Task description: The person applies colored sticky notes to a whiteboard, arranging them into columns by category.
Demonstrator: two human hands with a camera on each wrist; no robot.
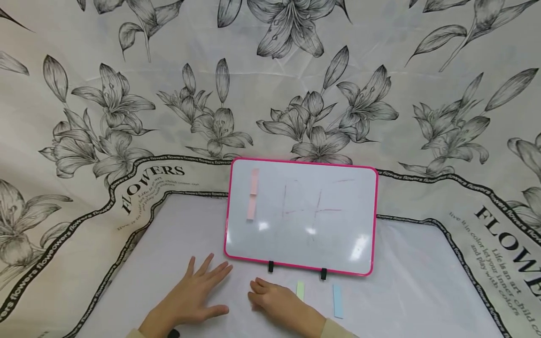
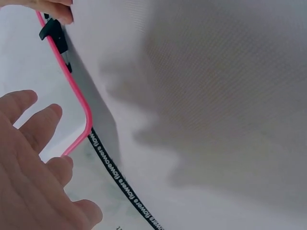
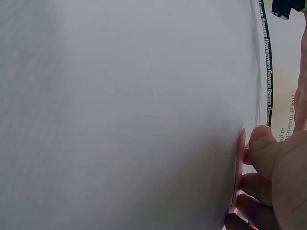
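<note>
My left hand (image 1: 192,293) is spread at the lower left of the whiteboard (image 1: 270,244), fingers straight and holding nothing. To its right, my right hand (image 1: 285,303) has its fingers bent together in front of the board. A thin pink paper strip (image 3: 239,170), seen nearly edge-on in the right wrist view, is pinched between that hand's thumb and fingers; the head view hides it. Two pink strips (image 1: 252,195) stick end to end in a column at the board's left side. Faint red marker lines (image 1: 319,209) cross the middle of the board.
A green strip (image 1: 300,290) and a blue strip (image 1: 337,301) lie on the white tablecloth (image 1: 422,281) beside the right hand. Black feet (image 1: 323,274) support the pink-framed board. Behind it hangs a flower-printed cloth (image 1: 236,42). A small black object (image 1: 173,334) is by the left wrist.
</note>
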